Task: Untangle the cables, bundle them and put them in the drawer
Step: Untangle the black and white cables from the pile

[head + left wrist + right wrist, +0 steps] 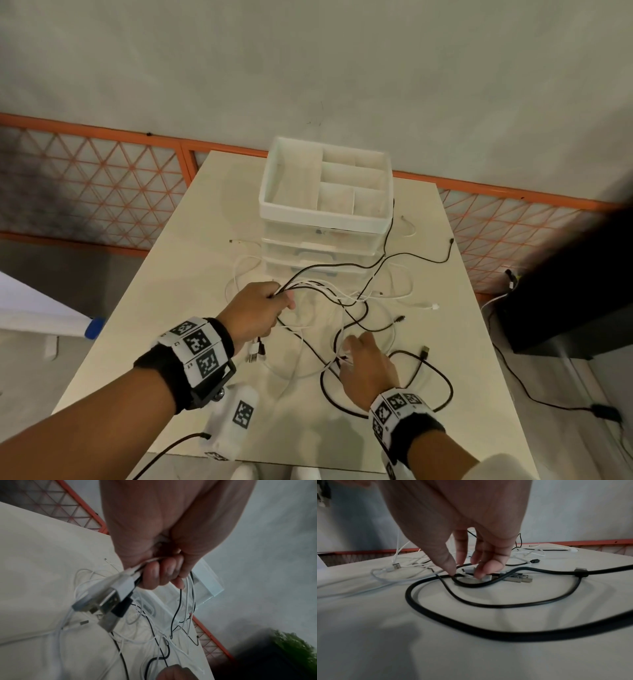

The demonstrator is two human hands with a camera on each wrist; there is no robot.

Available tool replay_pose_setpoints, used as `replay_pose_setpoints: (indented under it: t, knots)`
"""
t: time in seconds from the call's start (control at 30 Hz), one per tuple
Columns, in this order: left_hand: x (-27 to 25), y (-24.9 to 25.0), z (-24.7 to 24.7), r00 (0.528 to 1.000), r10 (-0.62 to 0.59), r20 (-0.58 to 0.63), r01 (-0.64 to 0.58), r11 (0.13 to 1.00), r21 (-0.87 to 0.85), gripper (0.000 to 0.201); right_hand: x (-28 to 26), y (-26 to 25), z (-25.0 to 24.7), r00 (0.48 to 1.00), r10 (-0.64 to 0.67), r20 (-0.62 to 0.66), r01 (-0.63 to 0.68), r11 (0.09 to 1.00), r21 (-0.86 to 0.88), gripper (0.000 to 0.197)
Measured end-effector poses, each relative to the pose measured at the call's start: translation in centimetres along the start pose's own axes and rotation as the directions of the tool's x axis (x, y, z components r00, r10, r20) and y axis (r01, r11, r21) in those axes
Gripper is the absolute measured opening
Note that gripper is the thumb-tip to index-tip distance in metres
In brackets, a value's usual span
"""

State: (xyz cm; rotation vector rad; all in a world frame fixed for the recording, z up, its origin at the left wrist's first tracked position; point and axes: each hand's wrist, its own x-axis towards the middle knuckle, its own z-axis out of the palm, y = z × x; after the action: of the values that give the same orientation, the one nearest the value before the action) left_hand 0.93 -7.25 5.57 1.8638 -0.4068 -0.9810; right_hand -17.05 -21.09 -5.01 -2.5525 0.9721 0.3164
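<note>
Several white and black cables (356, 298) lie tangled on the white table (164, 308) in front of a white drawer unit (318, 250) whose drawers look closed. My left hand (277, 308) is raised above the table and grips a bunch of these cables; in the left wrist view its fingers (154, 574) curl round them, with the USB plugs (109, 599) sticking out below the fist. My right hand (346, 356) reaches down onto the pile. In the right wrist view its fingertips (480, 574) touch a white plug (485, 577) beside a thick black cable (488, 605).
An open compartment tray (274, 198) tops the drawer unit. A white device with a marker (236, 418) lies near the table's front edge. A black box (565, 308) stands off the table's right side. An orange lattice fence (102, 178) runs behind.
</note>
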Motion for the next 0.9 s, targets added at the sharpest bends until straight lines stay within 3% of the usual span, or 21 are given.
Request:
replay_pose_setpoints:
  t: [0.07, 0.17, 0.3, 0.37, 0.47, 0.5, 0.57, 0.6, 0.67, 0.77, 0.9]
  knots:
    - [0.0, 0.4, 0.1, 1.000, 0.004, -0.005, -0.004, 0.999, -0.033, 0.025, 0.0, 0.1, -0.1, 1.000, 0.012, 0.009, -0.012, 0.999, -0.033, 0.031]
    - [-0.2, 1.0, 0.4, 1.000, 0.015, 0.003, -0.014, 0.994, -0.112, 0.024, 0.0, 0.0, -0.4, 1.000, -0.022, 0.021, 0.023, 0.998, -0.060, 0.024]
    - [-0.1, 1.9, 0.4, 0.999, 0.035, -0.037, -0.041, 0.987, -0.156, 0.022, 0.6, -0.7, -3.1, 0.982, -0.079, -0.169, 0.095, 0.992, 0.088, 0.016]
    - [-0.1, 2.3, 0.3, 0.996, 0.052, -0.072, -0.063, 0.987, -0.151, 0.020, 1.3, -1.0, -5.6, 0.929, -0.059, -0.366, 0.162, 0.952, 0.258, 0.007]
    - [0.0, 2.8, 0.4, 0.992, 0.059, -0.115, -0.080, 0.979, -0.185, 0.023, 1.9, -1.0, -9.8, 0.768, 0.029, -0.640, 0.313, 0.855, 0.414, 0.010]
    - [0.1, 3.0, 0.4, 0.990, 0.059, -0.127, -0.084, 0.975, -0.203, 0.024, 1.8, -0.9, -10.7, 0.761, 0.042, -0.647, 0.333, 0.831, 0.446, 0.010]
    - [0.2, 3.2, 0.5, 0.988, 0.062, -0.141, -0.092, 0.971, -0.221, 0.026, 1.6, -0.6, -11.0, 0.870, 0.017, -0.493, 0.250, 0.845, 0.472, 0.006]
    - [0.3, 3.2, 0.6, 0.987, 0.063, -0.145, -0.094, 0.971, -0.221, 0.027, 1.4, -0.5, -10.5, 0.934, 0.005, -0.356, 0.153, 0.897, 0.414, 0.007]
    - [0.2, 3.4, 0.7, 0.987, 0.062, -0.148, -0.094, 0.972, -0.218, 0.027, 1.3, 0.1, -9.1, 0.983, 0.024, -0.184, 0.019, 0.974, 0.227, 0.018]
    - [0.0, 3.6, 0.9, 0.985, 0.061, -0.161, -0.096, 0.970, -0.222, 0.027, 1.6, 0.3, -9.6, 0.950, -0.029, -0.312, 0.119, 0.955, 0.273, 0.012]
    - [-0.3, 3.8, 1.4, 0.978, 0.055, -0.202, -0.101, 0.969, -0.224, 0.028, 0.4, -1.9, -14.9, 0.802, -0.087, -0.591, 0.439, 0.756, 0.486, 0.011]
